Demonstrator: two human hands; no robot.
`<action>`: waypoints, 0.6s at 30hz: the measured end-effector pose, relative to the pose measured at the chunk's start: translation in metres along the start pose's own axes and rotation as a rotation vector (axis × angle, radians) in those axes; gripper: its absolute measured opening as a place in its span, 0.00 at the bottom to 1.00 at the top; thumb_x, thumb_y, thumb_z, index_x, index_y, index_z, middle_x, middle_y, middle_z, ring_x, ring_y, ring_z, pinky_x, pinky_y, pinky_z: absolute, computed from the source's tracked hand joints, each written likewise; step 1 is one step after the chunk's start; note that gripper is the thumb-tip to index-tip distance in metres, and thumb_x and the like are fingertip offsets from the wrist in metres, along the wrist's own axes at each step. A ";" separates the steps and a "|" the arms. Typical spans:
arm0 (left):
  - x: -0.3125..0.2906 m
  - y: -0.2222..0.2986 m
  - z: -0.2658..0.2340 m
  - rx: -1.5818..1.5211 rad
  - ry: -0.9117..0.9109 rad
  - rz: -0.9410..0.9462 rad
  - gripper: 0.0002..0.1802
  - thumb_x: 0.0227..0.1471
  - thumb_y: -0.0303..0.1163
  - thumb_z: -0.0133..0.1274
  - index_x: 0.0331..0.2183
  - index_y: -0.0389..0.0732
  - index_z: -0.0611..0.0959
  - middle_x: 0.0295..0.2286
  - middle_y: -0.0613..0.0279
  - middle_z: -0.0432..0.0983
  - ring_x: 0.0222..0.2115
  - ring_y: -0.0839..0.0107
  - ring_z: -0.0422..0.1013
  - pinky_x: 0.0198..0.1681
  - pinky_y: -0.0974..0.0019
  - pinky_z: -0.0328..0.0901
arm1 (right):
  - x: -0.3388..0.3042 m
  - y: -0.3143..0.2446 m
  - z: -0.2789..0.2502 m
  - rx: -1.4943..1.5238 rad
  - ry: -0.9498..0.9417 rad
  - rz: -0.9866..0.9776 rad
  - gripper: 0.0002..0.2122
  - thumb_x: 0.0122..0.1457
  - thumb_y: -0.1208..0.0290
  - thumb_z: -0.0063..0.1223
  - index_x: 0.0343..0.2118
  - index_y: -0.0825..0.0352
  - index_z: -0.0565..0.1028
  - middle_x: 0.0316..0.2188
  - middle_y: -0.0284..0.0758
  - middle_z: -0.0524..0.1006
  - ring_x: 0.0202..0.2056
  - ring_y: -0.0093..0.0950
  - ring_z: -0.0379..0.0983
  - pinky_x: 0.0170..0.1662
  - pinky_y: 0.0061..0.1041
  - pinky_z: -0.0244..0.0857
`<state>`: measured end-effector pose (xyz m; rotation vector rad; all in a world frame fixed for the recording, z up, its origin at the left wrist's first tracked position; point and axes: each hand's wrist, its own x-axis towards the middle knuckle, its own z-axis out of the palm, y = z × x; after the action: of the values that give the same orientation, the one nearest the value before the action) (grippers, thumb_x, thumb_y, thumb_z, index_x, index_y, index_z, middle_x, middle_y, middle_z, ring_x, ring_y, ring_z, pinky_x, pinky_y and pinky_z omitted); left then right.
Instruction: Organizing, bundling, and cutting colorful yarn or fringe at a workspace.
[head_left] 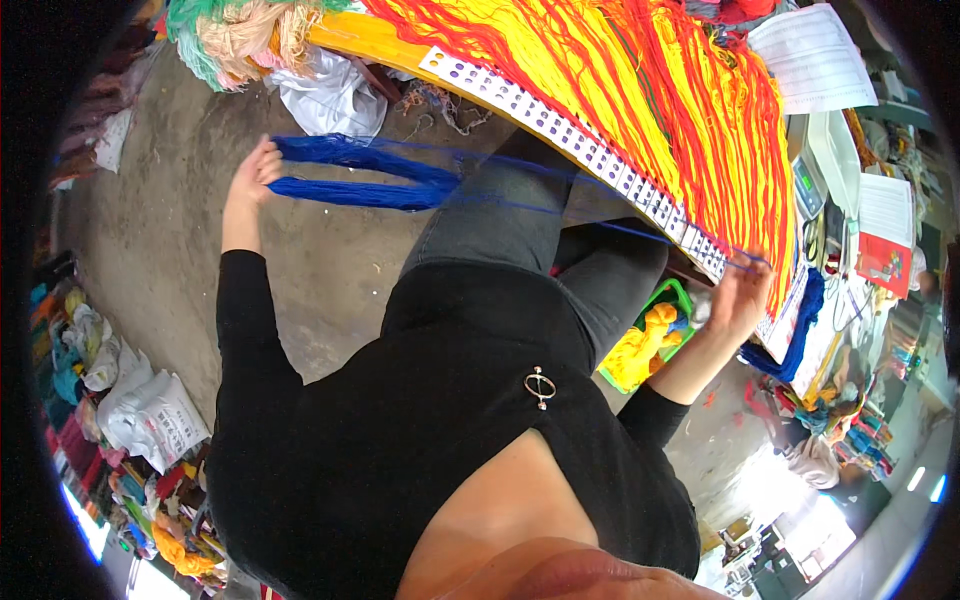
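Yellow and red yarn (640, 90) lies in long hanks across the table (380, 40), covering most of its top, with a white strip (580, 140) of purple dots running along the near edge. Past the table's far left end sits a heap of pale green and cream yarn (240, 30), and a white bag (330, 95) slumps on the concrete floor (180, 220) below it. White sacks (150, 410) stand at the left rim of the view among mixed coloured bundles. Under the table, near the person's right knee, a green basket (680, 300) holds yellow yarn with a bit of blue on top.

A blue hank (370, 175) stretches in the air over the floor, to the left of the grey trouser legs. The left hand (258, 168) is raised and closed around one looped end of it, fingers curled tight on the strands. From the hank's other end thin blue threads (600, 222) run rightward across the lap to the right hand (740, 290), which is at the table edge beside the strip; its fingers are bent and the threads meet it at the fingertips, though whether they are pinched I cannot tell. The two hands are well apart. More blue yarn (800, 330) hangs off the table just beyond the right hand.
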<state>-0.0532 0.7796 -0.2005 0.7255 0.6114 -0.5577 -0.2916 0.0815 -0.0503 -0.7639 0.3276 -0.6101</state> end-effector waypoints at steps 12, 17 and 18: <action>-0.010 -0.003 0.106 -0.171 -0.689 0.335 0.27 0.58 0.40 0.39 0.54 0.34 0.60 0.43 0.48 0.67 0.22 0.81 0.56 0.19 0.80 0.55 | -0.007 0.044 0.095 -0.506 -0.075 -0.204 0.08 0.58 0.72 0.42 0.22 0.64 0.68 0.14 0.23 0.59 0.15 0.14 0.51 0.17 0.14 0.45; -0.001 -0.022 0.188 0.496 -0.546 0.345 0.27 0.59 0.46 0.35 0.47 0.33 0.72 0.46 0.55 0.70 0.41 0.73 0.69 0.36 0.76 0.63 | -0.024 0.175 0.195 -0.955 -0.496 -0.058 0.06 0.56 0.71 0.51 0.29 0.69 0.74 0.17 0.26 0.70 0.20 0.14 0.64 0.24 0.14 0.57; 0.017 -0.032 0.212 0.596 -0.606 0.357 0.27 0.59 0.47 0.34 0.46 0.33 0.72 0.46 0.56 0.70 0.43 0.71 0.68 0.41 0.74 0.64 | -0.017 0.192 0.199 -0.997 -0.554 -0.106 0.07 0.55 0.70 0.51 0.29 0.70 0.75 0.16 0.27 0.70 0.20 0.15 0.65 0.24 0.15 0.58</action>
<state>0.0042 0.5984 -0.1005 1.1311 -0.2673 -0.5908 -0.1330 0.3087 -0.0529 -1.8697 0.0528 -0.2780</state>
